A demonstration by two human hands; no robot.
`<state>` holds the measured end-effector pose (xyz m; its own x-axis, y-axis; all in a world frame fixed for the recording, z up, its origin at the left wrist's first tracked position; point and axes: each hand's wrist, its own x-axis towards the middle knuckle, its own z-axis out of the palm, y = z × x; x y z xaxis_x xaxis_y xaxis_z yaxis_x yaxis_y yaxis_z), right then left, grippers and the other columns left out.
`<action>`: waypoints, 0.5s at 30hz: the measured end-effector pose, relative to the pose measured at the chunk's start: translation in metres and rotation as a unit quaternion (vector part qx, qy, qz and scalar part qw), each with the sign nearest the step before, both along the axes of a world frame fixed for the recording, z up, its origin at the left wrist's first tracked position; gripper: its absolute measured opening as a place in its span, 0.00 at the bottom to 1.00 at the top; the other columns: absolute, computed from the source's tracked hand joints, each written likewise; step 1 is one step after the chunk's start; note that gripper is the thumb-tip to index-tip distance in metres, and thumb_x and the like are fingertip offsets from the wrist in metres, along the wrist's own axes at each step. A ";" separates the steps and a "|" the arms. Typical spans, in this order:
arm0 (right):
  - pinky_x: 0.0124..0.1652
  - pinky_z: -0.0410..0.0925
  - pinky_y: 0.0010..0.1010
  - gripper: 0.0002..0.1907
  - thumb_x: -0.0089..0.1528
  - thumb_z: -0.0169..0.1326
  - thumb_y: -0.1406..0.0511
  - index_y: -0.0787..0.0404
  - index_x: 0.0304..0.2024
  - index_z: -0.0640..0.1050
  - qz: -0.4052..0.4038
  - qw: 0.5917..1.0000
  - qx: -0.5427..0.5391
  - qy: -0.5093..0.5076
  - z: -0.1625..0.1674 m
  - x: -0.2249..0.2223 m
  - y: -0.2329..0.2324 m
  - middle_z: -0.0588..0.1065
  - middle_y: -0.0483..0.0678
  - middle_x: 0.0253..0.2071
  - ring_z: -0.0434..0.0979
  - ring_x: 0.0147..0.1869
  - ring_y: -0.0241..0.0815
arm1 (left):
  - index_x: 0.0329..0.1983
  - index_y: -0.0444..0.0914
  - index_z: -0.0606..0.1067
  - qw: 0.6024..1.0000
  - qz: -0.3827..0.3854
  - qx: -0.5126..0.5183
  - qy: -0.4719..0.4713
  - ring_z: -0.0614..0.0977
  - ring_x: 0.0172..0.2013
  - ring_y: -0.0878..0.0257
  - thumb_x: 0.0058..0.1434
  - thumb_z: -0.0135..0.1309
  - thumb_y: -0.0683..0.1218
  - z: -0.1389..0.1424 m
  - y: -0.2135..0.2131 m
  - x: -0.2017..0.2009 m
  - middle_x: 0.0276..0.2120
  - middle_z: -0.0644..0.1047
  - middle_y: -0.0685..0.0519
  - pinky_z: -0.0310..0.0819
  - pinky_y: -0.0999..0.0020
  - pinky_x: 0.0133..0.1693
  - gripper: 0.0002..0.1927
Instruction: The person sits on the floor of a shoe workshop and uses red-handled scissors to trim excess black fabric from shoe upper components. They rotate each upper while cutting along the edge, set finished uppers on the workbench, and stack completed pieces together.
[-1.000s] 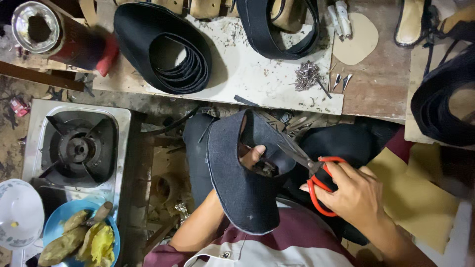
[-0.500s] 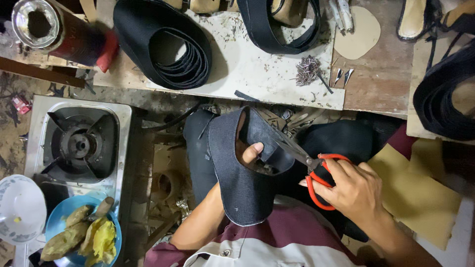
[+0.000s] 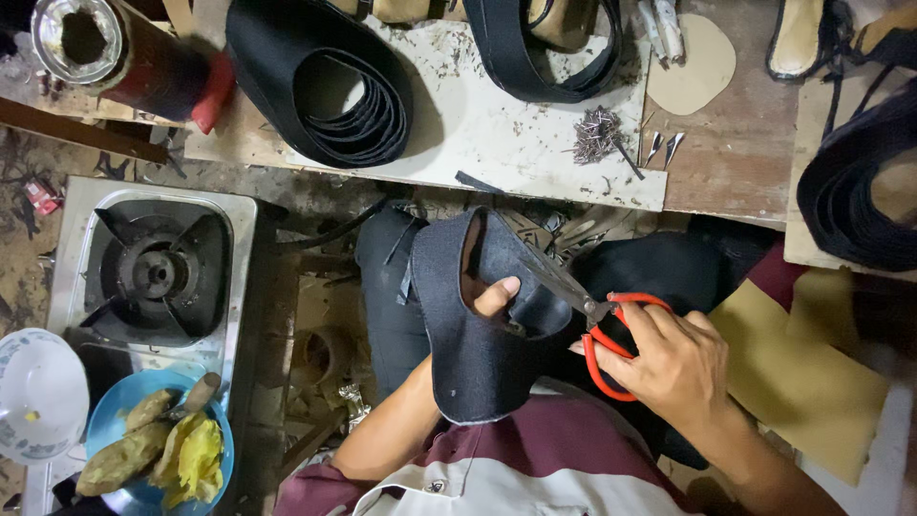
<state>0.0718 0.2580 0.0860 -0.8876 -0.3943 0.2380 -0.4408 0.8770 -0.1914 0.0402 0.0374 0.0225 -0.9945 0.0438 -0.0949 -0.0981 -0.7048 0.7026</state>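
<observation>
My left hand [image 3: 496,296] grips a dark blue-grey shoe upper [image 3: 468,354] from underneath, with only the thumb showing over its inner edge. My right hand [image 3: 673,368] holds red-handled scissors [image 3: 597,320], fingers through the loops. The blades point up and left along the upper's inner opening, touching its edge. The piece hangs over my lap, above dark trousers.
A white work board [image 3: 497,124] carries coiled dark strips [image 3: 334,86], a pile of small nails [image 3: 597,134] and a tan insole [image 3: 697,62]. A gas stove [image 3: 153,272] stands left, a blue bowl of food [image 3: 153,449] and a white lid [image 3: 38,397] below it. Yellow sheet [image 3: 802,368] lies right.
The scissors and the upper stay almost in place. The blades have edged slightly along the opening, and the view has shifted a little.
</observation>
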 end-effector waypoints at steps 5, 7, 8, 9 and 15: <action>0.30 0.65 0.36 0.28 0.46 0.70 0.48 0.62 0.37 0.81 0.020 1.000 -0.003 0.004 0.009 0.004 0.005 0.81 0.46 0.37 0.76 0.28 0.46 | 0.78 0.29 0.55 0.995 0.027 -0.067 0.066 0.78 0.63 0.49 0.57 0.50 0.36 0.004 -0.006 -0.001 0.64 0.72 0.37 0.72 0.54 0.66 0.42; 0.30 0.66 0.36 0.27 0.46 0.70 0.49 0.62 0.36 0.80 0.035 0.999 0.020 -0.005 0.013 0.004 0.009 0.81 0.46 0.39 0.78 0.30 0.45 | 0.75 0.29 0.55 0.998 0.018 -0.050 0.023 0.80 0.55 0.47 0.61 0.51 0.37 0.000 -0.009 0.006 0.57 0.75 0.35 0.77 0.52 0.58 0.38; 0.30 0.67 0.37 0.26 0.46 0.70 0.49 0.61 0.35 0.80 0.043 0.999 0.032 -0.009 0.015 0.005 0.010 0.81 0.46 0.40 0.79 0.31 0.45 | 0.73 0.29 0.56 0.999 0.014 -0.041 0.000 0.82 0.51 0.46 0.62 0.52 0.38 -0.003 -0.010 0.009 0.53 0.76 0.35 0.79 0.51 0.54 0.36; 0.31 0.67 0.36 0.28 0.45 0.70 0.49 0.62 0.36 0.81 0.030 0.999 0.018 -0.020 0.017 0.008 0.011 0.81 0.46 0.40 0.79 0.31 0.46 | 0.72 0.31 0.56 0.997 0.032 -0.074 -0.002 0.82 0.50 0.48 0.62 0.51 0.39 -0.008 -0.009 0.011 0.52 0.76 0.37 0.80 0.53 0.53 0.35; 0.32 0.70 0.36 0.28 0.43 0.70 0.49 0.61 0.36 0.80 -0.005 0.995 -0.067 -0.073 0.016 0.021 0.008 0.81 0.47 0.39 0.79 0.30 0.48 | 0.59 0.29 0.70 0.942 0.094 -0.321 -0.033 0.83 0.46 0.53 0.64 0.55 0.42 -0.037 -0.002 0.004 0.48 0.79 0.41 0.80 0.56 0.49 0.21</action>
